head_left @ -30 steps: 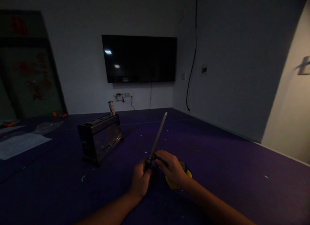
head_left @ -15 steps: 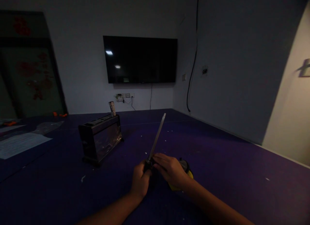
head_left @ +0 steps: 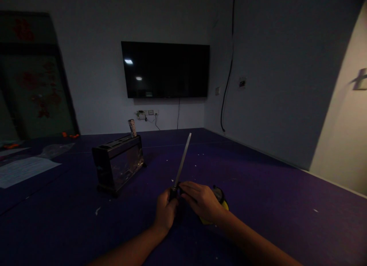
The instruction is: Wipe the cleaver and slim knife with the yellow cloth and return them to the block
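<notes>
Grasps metal-shafted tool (head_left: pixel 182 163), aimed toward one o'clock, in left hand (head_left: pixel 165 211); bends right hand (head_left: pixel 204 201) close beside, grip unclear.

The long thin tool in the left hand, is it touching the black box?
No, the long thin tool is to the right of the black box, with the purple surface showing between them.

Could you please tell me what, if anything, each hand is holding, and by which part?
The left hand grips a long metal tool by its dark handle. The right hand is near the shaft's base; whether it grips anything is unclear.
</notes>
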Demonstrator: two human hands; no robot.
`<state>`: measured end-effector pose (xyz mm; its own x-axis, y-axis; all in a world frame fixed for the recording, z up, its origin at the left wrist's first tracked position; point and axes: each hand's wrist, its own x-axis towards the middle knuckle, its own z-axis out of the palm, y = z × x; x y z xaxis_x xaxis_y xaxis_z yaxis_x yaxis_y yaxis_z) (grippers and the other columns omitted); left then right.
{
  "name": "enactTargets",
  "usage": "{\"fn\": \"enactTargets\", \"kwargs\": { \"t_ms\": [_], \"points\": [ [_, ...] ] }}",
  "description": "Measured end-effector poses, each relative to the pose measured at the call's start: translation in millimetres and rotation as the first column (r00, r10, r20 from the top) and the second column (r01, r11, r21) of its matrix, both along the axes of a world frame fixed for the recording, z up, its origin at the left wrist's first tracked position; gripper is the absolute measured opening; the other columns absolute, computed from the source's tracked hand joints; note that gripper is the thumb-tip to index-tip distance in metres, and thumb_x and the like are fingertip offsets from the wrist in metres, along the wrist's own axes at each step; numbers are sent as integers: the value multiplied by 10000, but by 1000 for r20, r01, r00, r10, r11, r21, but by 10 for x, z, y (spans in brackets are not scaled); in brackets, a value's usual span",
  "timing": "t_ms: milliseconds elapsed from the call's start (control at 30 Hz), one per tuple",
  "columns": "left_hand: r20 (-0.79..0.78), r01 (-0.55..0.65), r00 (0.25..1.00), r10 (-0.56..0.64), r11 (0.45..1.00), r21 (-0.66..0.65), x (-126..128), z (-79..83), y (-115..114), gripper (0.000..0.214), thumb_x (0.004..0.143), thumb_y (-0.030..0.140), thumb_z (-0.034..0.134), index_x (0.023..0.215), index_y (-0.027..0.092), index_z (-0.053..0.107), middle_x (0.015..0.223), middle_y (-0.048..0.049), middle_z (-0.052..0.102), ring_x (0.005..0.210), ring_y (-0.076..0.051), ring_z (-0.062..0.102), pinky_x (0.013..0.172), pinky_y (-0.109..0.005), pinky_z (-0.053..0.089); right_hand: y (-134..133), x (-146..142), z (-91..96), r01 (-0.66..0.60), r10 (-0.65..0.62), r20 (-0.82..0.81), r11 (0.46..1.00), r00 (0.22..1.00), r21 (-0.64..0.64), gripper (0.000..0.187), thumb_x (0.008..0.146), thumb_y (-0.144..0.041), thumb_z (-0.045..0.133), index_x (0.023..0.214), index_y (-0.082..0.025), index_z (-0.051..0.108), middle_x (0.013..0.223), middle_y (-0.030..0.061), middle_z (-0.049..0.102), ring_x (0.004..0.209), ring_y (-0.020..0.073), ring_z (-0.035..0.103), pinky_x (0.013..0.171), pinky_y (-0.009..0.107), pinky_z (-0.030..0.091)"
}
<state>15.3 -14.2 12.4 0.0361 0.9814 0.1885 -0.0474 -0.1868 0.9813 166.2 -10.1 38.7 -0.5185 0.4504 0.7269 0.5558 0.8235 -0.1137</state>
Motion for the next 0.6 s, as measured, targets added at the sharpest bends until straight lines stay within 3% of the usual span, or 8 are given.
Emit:
{"fn": "enactTargets", "kwargs": {
  "t_ms": [367,600],
  "points": [
    [-8,174,985,-174,984,-23,17,27,-28,137,623,272,508,694,155,508,427,78,407,300,-54,334,326,-179,252,-8,23,41,11,-5,74,997,997,-81,200,880,-215,377,926,-181,569,897,78,634,805,175,612,699,278,502],
    [-27,89,996,-89,996,10,2,74,-42,245,675,360,544,805,164,476,423,93,412,293,-59,364,328,-173,280,13,-7,-15,20,-20,25,1000,999,-3,254,879,-220,388,1079,-180,540,1026,89,623,900,186,605,767,299,504]
  ]
}}
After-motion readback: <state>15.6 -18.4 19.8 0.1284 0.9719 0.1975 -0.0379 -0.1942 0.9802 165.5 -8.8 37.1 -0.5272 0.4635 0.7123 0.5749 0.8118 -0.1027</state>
